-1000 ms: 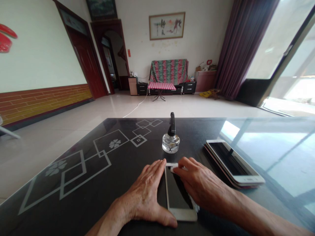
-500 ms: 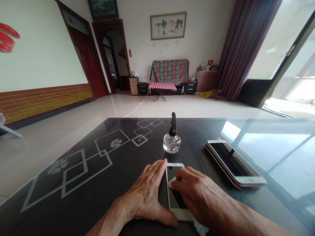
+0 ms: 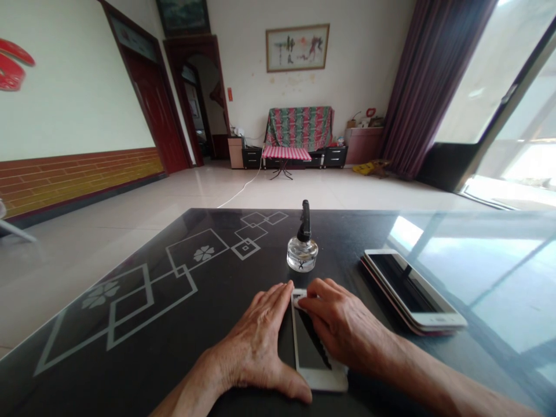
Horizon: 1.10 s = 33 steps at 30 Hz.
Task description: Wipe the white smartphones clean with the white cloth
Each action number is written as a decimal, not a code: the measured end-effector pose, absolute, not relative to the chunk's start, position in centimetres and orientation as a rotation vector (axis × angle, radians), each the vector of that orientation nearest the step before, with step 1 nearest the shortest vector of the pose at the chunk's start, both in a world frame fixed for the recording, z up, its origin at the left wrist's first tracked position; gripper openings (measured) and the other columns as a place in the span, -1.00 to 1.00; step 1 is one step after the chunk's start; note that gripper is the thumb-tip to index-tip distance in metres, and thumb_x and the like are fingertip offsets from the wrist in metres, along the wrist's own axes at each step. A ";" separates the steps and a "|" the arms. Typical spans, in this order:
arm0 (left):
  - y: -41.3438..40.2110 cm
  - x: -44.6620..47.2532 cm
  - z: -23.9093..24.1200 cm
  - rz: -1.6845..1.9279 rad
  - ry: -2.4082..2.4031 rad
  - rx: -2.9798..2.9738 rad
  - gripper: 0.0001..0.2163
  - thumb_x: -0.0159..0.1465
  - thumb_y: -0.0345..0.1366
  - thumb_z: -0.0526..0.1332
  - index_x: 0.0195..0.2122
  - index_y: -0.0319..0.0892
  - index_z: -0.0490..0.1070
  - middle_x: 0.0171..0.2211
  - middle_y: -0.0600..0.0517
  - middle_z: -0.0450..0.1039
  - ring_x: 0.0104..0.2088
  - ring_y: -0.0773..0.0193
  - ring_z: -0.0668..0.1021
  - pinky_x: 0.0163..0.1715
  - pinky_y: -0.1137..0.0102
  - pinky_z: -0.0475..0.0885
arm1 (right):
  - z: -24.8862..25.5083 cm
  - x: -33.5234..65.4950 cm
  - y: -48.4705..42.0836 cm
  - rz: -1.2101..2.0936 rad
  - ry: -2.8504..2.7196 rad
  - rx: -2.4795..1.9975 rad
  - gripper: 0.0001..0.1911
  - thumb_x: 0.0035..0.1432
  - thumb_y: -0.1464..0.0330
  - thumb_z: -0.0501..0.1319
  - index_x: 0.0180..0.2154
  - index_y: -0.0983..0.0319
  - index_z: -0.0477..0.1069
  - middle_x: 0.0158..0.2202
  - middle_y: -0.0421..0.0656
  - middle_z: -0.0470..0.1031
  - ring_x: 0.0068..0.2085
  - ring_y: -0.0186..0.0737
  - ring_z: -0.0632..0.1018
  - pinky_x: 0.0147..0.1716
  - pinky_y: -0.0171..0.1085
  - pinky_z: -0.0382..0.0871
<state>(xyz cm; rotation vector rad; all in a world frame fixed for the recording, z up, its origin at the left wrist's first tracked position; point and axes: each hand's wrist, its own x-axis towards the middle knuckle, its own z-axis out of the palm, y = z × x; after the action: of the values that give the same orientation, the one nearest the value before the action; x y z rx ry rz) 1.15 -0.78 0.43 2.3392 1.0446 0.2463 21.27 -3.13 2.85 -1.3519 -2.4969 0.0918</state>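
Observation:
A white phone (image 3: 313, 354) with a dark screen lies face up on the black glass table (image 3: 143, 324), right in front of me. My left hand (image 3: 256, 341) rests flat along the phone's left edge, fingers together, thumb at its near corner. My right hand (image 3: 343, 327) lies over the phone's right side. Its fingers press a small white cloth (image 3: 299, 300) against the far end of the screen; more of the cloth shows under the palm.
A small clear glass bottle (image 3: 302, 255) with a black spout stands just beyond the phone. A stack of phones (image 3: 410, 289), a white one on top, lies to the right. Farther off are a tiled floor, a covered sofa and a sliding glass door.
My right hand, with the cloth, slid down the screen toward me and then back up to the phone's far end. My left hand stayed in place.

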 end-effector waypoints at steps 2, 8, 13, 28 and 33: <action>-0.8 1.2 0.5 0.239 1.045 2.344 0.23 -0.20 0.11 0.39 0.34 -0.24 -0.36 0.34 -0.21 -0.27 0.32 -0.08 -0.11 0.27 -0.04 -0.18 | 3.3 21.1 -3.8 0.160 -2.543 -1.335 -0.79 0.15 0.50 0.06 -0.31 0.22 0.45 -0.31 -0.11 0.35 -0.27 -0.24 0.38 -0.23 -0.27 0.29; -0.9 1.3 0.7 0.234 1.060 2.330 0.25 -0.24 0.11 0.40 0.34 -0.26 -0.33 0.34 -0.23 -0.26 0.32 -0.11 -0.11 0.27 -0.06 -0.19 | 4.2 20.6 -5.7 0.338 -2.621 -1.256 -0.83 0.11 0.51 0.09 -0.34 0.19 0.42 -0.30 -0.14 0.38 -0.23 -0.24 0.39 -0.20 -0.29 0.29; -0.9 1.3 0.8 0.178 1.067 2.327 0.28 -0.26 0.12 0.40 0.33 -0.30 -0.35 0.34 -0.24 -0.33 0.32 -0.10 -0.15 0.27 -0.05 -0.20 | 4.8 20.6 -6.8 0.490 -2.672 -1.217 -0.83 0.14 0.50 0.10 -0.35 0.17 0.43 -0.33 -0.18 0.40 -0.23 -0.27 0.40 -0.22 -0.34 0.29; -0.8 1.4 1.0 0.207 1.041 2.340 0.28 -0.25 0.15 0.39 0.33 -0.31 -0.37 0.34 -0.27 -0.31 0.32 -0.11 -0.13 0.26 -0.06 -0.20 | 1.4 21.4 -2.0 0.033 -2.426 -1.301 -0.77 0.23 0.45 0.03 -0.23 0.21 0.45 -0.31 -0.12 0.34 -0.28 -0.25 0.36 -0.22 -0.25 0.23; -0.8 1.4 0.9 0.208 1.044 2.326 0.28 -0.26 0.14 0.40 0.34 -0.28 -0.36 0.34 -0.26 -0.31 0.32 -0.13 -0.13 0.26 -0.07 -0.21 | 2.1 21.7 -2.2 0.036 -2.484 -1.310 -0.77 0.22 0.46 0.02 -0.26 0.21 0.45 -0.31 -0.12 0.34 -0.29 -0.26 0.36 -0.24 -0.25 0.23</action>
<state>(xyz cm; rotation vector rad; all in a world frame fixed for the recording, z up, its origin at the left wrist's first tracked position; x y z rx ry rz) 1.42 -0.81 0.89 2.3259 1.0444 0.2079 21.66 -2.23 2.07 -1.3102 -2.4838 0.0359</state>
